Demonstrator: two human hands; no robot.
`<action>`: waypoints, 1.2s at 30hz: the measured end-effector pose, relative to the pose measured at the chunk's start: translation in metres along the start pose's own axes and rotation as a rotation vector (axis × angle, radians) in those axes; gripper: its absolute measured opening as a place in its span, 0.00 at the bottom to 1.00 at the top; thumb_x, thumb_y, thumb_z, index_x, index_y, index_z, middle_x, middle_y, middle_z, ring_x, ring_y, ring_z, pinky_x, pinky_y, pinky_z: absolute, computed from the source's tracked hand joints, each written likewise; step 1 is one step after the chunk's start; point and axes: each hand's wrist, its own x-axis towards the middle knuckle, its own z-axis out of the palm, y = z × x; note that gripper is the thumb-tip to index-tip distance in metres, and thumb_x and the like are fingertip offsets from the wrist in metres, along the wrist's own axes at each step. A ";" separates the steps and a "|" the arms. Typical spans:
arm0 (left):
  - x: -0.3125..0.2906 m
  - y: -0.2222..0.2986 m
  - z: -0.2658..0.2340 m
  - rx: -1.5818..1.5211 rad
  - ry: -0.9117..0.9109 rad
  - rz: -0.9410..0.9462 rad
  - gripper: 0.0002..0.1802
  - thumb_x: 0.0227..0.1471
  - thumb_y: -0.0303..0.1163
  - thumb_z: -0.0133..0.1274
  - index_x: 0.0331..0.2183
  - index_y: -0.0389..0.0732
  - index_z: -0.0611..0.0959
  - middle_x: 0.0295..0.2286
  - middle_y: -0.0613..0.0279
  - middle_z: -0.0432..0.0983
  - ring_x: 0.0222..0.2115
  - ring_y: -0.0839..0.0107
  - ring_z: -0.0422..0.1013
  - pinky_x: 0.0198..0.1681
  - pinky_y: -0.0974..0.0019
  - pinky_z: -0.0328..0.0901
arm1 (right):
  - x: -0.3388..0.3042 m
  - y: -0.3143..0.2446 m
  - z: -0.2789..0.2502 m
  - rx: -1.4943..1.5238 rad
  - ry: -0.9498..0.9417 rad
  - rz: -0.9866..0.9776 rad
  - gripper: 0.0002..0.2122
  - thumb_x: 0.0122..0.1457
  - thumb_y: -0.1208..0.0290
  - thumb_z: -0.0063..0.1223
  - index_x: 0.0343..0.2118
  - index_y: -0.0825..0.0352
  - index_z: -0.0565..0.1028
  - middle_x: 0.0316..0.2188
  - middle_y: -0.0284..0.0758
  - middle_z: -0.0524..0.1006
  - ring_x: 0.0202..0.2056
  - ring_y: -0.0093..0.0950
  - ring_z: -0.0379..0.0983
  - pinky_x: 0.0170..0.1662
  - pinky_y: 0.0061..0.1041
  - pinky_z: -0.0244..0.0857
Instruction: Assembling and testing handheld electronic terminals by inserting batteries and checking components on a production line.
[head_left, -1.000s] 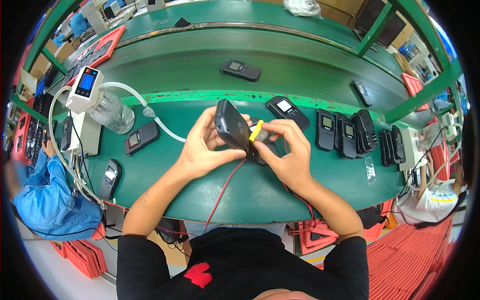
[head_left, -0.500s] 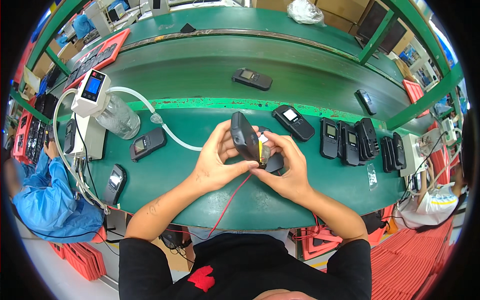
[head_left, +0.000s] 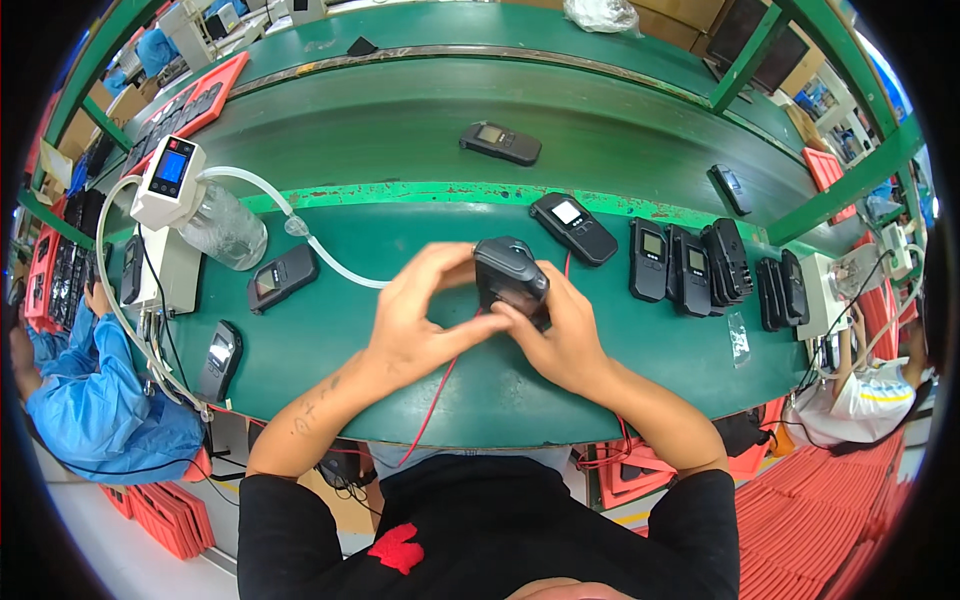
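Observation:
Between my two hands, above the green bench, is a black handheld tester (head_left: 511,268), blurred and tipped so one end points up at me. My left hand (head_left: 425,315) wraps its left side, with the thumb across the lower front. From the other side my right hand (head_left: 560,325) grips it, its thumb meeting the left thumb. A red wire (head_left: 440,392) runs up from the bench edge beneath my hands; where it ends is hidden. Just beyond my right hand lies another tester (head_left: 574,228) with a lit screen.
Several testers (head_left: 690,268) stand in a row at the right. On the left, a bottle (head_left: 226,228) with a boxy display head (head_left: 167,182) feeds a clear tube (head_left: 335,262) toward my left hand. Two more testers lie near it. A person in blue (head_left: 110,390) sits far left.
The tester has turned in my hands; the yellow and grey parts at its side no longer show. Both hands have closed in around it, and the whole view has shifted slightly.

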 end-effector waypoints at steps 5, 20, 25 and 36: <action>0.009 0.055 -0.023 0.072 -0.080 0.612 0.25 0.61 0.29 0.59 0.57 0.36 0.73 0.39 0.44 0.82 0.35 0.56 0.82 0.38 0.59 0.77 | 0.001 0.014 -0.001 0.323 0.075 0.176 0.16 0.63 0.73 0.63 0.49 0.73 0.72 0.36 0.41 0.76 0.33 0.31 0.74 0.38 0.30 0.68; 0.035 0.144 -0.009 -0.678 -0.603 0.598 0.12 0.55 0.17 0.51 0.36 0.43 0.84 0.33 0.44 0.81 0.21 0.59 0.76 0.22 0.64 0.69 | -0.002 -0.010 -0.007 0.079 -0.002 0.045 0.15 0.64 0.71 0.63 0.49 0.71 0.72 0.29 0.29 0.71 0.29 0.18 0.65 0.31 0.21 0.60; 0.046 0.147 -0.009 -0.711 -0.663 0.558 0.09 0.58 0.19 0.51 0.35 0.42 0.84 0.29 0.47 0.81 0.19 0.63 0.75 0.21 0.67 0.67 | -0.003 -0.008 -0.004 0.078 0.011 0.020 0.15 0.64 0.71 0.63 0.48 0.70 0.72 0.27 0.29 0.70 0.27 0.18 0.64 0.30 0.21 0.60; 0.053 0.139 -0.009 -0.953 -0.790 0.509 0.12 0.69 0.33 0.49 0.36 0.38 0.83 0.27 0.55 0.79 0.18 0.67 0.72 0.18 0.68 0.57 | -0.003 -0.007 -0.002 0.103 -0.025 0.051 0.15 0.64 0.72 0.62 0.50 0.71 0.72 0.28 0.30 0.71 0.27 0.19 0.65 0.30 0.22 0.61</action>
